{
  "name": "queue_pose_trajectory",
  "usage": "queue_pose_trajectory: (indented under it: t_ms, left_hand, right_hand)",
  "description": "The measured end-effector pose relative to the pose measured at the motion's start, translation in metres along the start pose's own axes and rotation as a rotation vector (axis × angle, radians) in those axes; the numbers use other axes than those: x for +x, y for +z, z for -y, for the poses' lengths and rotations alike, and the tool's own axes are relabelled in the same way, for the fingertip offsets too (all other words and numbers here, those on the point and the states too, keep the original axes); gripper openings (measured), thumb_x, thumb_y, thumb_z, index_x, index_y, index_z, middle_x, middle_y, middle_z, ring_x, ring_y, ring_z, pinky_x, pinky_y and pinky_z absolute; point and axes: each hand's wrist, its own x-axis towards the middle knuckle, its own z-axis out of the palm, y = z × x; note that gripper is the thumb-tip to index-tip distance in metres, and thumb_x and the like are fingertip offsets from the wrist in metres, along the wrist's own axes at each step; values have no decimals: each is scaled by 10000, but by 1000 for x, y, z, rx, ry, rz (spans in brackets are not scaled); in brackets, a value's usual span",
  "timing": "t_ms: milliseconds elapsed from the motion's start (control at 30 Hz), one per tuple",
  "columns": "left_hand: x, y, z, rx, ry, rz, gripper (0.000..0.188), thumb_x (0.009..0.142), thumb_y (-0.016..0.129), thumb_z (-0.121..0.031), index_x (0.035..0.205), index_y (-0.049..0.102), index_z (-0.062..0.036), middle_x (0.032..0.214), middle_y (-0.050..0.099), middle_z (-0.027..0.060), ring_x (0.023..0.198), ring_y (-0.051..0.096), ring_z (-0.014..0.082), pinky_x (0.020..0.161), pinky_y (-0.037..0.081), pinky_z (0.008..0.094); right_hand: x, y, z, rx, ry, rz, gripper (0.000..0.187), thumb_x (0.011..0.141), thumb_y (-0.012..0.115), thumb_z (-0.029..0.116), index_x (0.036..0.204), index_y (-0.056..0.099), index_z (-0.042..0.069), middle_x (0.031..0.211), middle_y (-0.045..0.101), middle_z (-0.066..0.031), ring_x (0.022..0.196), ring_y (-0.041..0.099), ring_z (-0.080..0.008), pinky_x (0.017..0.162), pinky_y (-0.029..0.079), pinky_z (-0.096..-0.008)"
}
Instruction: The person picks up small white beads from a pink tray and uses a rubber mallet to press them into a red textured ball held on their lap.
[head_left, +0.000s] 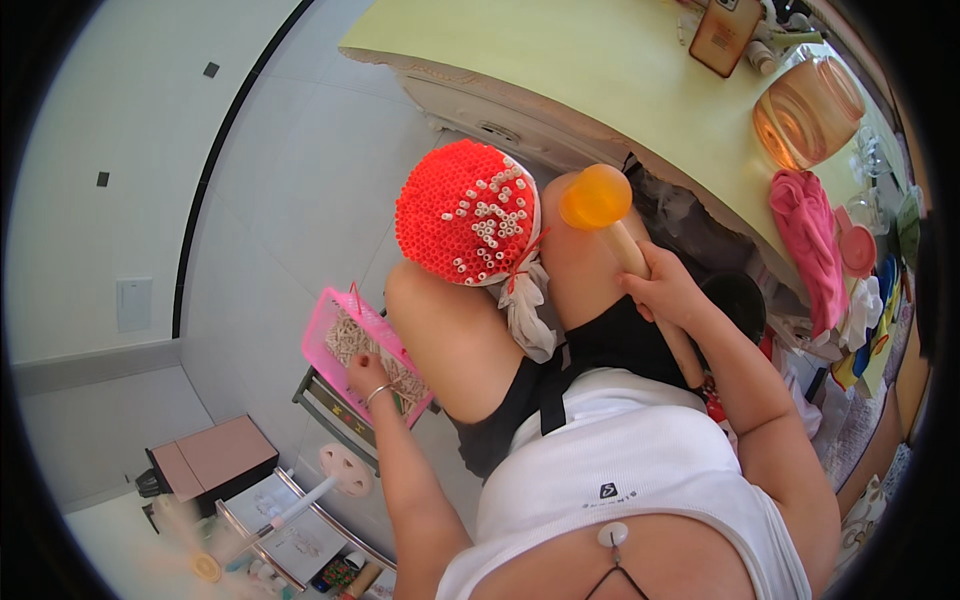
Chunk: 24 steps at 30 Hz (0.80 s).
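Note:
My right hand point(664, 284) is wrapped round the wooden handle of a mallet point(597, 198), whose rounded orange head rests above my right knee. Between my knees sits a round bundle of red tubes point(450, 210) packed upright, with white tubes among them on its right side. White wrapping point(527, 312) gathers at its lower edge, tied with red string. To the left, my left hand point(366, 374) reaches over a pink basket point(318, 330) of short whitish tube pieces point(345, 340). Its fingers are curled together; whatever they hold, if anything, is too small to make out.
The basket stands on a dark stool point(335, 410). A yellow-topped table point(600, 50) ahead bears a phone point(724, 36), an amber glass jar point(808, 112) and a pink cloth point(806, 245). At lower left are a fan point(205, 565) and a rack point(300, 545).

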Motion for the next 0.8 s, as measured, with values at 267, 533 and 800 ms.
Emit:
queue_pose_trajectory:
  t_ms: [267,533,800]
  left_hand:
    - [-88,-90,-279,-988,377,369,101,894,639,29,991,658,11,827,665,23,700,583,49,562,422,175]
    - [-102,-51,-332,-452,1045,223,113,828,685,-13,940,690,-3,865,660,155,797,643,321,717,535,377]
    - [-103,-52,-344,-228,1238,219,121,749,620,53,849,630,-15,782,565,144,728,603,332,663,518,413]
  right_hand:
    - [0,-1,0,25,-3,2,171,900,647,129,921,523,13,575,489,-8,417,478,-105,408,392,-282]
    - [-1,-6,-2,12,-7,23,193,904,658,151,962,542,8,596,496,-12,439,483,-104,425,411,-284]
    - [0,-8,-4,21,-10,51,162,905,646,104,947,512,23,622,483,11,431,476,-84,412,398,-249]
